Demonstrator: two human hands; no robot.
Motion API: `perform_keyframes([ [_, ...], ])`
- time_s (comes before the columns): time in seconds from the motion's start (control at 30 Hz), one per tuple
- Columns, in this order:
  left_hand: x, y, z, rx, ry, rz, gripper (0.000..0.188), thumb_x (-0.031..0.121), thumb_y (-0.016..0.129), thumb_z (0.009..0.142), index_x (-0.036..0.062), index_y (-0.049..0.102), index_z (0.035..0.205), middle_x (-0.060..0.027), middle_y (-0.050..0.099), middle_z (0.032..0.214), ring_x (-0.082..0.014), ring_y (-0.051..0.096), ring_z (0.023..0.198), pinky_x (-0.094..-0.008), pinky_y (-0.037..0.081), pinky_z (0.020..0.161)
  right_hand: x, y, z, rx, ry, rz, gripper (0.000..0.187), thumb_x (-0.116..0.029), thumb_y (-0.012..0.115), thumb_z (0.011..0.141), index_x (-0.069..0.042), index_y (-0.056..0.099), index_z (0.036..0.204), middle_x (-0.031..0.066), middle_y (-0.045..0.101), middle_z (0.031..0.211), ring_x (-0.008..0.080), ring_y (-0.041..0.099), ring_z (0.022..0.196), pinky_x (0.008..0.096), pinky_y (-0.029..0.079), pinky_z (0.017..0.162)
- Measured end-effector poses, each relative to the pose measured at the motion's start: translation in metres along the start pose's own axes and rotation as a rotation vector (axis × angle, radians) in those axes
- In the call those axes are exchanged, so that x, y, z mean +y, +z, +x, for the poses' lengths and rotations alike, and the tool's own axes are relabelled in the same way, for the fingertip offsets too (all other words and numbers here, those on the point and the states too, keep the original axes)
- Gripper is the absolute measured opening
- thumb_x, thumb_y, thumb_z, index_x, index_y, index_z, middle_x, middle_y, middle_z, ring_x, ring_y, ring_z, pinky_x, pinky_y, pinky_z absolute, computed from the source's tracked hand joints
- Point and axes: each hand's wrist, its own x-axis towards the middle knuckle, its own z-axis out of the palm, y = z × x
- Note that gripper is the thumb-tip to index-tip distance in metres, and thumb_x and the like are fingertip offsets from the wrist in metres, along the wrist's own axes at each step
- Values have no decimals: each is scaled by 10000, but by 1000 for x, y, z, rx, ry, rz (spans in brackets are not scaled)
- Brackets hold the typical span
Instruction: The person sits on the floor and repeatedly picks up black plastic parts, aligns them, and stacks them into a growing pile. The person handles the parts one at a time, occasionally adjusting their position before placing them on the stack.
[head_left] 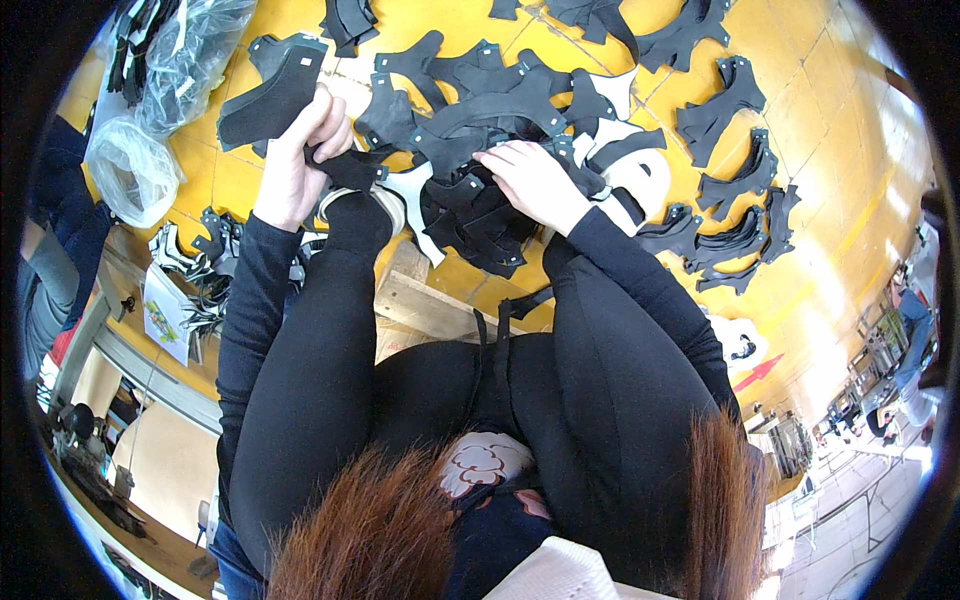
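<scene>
My left hand [308,152] is closed on a black curved cut piece [275,98], which looks like a fabric or foam shoe part with a small pale tag. It is held up at the left of the pile, above my left foot. My right hand [532,180] lies with fingers stretched over a heap of black cut pieces [480,222] between my feet; some fingertips are hidden among them. A wide curved black piece [500,115] lies just beyond the right fingers. White cut pieces [412,190] show among the black ones.
Small stacks of black pieces [738,238] lie on the yellow floor [800,100] at the right. Clear plastic bags [135,170] stand far left, beside another person's legs [70,220]. A wooden board [430,308] lies between my legs. Bundled pieces [205,290] are at left.
</scene>
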Motion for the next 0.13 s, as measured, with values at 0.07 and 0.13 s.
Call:
perform_keyframes([
  [0.07, -1, 1, 0, -4, -4, 4, 276, 238, 478, 1034, 144, 399, 787, 68, 267, 641, -52, 239, 531, -233, 224, 547, 4, -2, -2, -90, -14, 4, 392, -106, 663, 798, -97, 611, 1186, 50, 616, 1048, 233, 569, 1033, 368, 431, 927],
  [0.13, 1, 1, 0, -14, -4, 19, 272, 242, 488, 1030, 140, 400, 794, 67, 266, 640, -52, 238, 530, -233, 225, 546, 8, -2, -3, -253, 2, 36, 428, -117, 673, 794, -117, 610, 1218, 45, 620, 1062, 231, 572, 1037, 375, 431, 934],
])
